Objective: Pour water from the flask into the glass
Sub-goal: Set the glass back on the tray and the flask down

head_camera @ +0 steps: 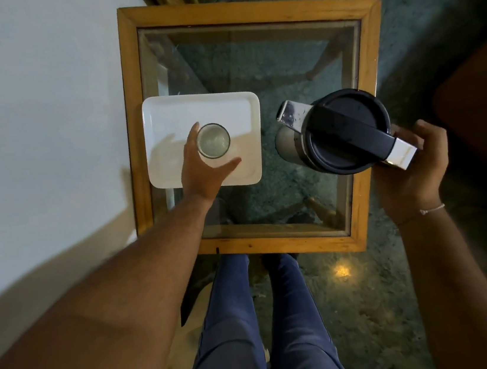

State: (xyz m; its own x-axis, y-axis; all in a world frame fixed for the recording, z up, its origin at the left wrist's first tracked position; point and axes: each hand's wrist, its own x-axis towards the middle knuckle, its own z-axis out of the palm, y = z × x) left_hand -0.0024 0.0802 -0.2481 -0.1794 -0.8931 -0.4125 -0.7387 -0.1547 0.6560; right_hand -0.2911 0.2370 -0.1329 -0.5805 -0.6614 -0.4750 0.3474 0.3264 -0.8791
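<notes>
A clear glass [213,140] stands upright on a white rectangular tray [165,117] at the left of a glass-topped table. My left hand [203,171] is wrapped around the glass from the near side, thumb and fingers on either side. At the table's right stands a steel flask [334,132] with a dark lid, a black handle and a shiny spout facing the tray. My right hand [410,168] grips the handle's end. The flask looks upright. No water stream shows.
The small table has a wooden frame [244,9] and a see-through top over a dark mottled floor. A white wall runs along the left. My legs in blue trousers [254,322] stand at the near edge. A brown piece of furniture [484,96] sits at the right.
</notes>
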